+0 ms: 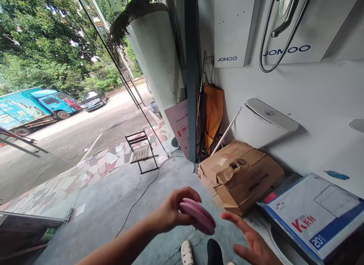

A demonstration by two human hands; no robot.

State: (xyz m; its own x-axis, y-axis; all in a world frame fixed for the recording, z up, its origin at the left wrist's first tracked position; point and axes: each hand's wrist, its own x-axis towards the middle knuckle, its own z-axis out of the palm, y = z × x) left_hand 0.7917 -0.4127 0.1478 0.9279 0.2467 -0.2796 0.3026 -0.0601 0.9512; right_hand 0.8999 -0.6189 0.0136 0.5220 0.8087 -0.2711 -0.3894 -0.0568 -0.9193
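Holding one pink oval case (197,216) at waist height, a person stands on the grey concrete floor (113,208) of a bathroom-fittings shop beside its glass front. Two hands are in view: the left hand (170,212) pinches the near end of the case between thumb and curled fingers, forearm stretching in from the lower left; the right hand (251,242) is spread, palm up and fingers loose, just beside the far end of the case, not clearly touching it. Below them show one white shoe (187,253) and a dark trouser leg.

Ahead, one crushed cardboard box (240,175) lies on the floor against a white toilet (263,124), a metal rod (226,132) leaning across both. One blue-and-white carton (315,212) sits at the right edge. One orange bag (214,115) hangs in the corner by a dark pillar, next to a pink signboard (180,126). Two wall panels carry the JOMOO name, the right one looped by a shower hose (267,48).

One folding chair (141,151) stands on the mosaic paving outside, and a cable (142,193) trails across the floor towards the hands. Beyond the glass, one blue lorry (31,107) and one dark car (92,100) are parked under trees
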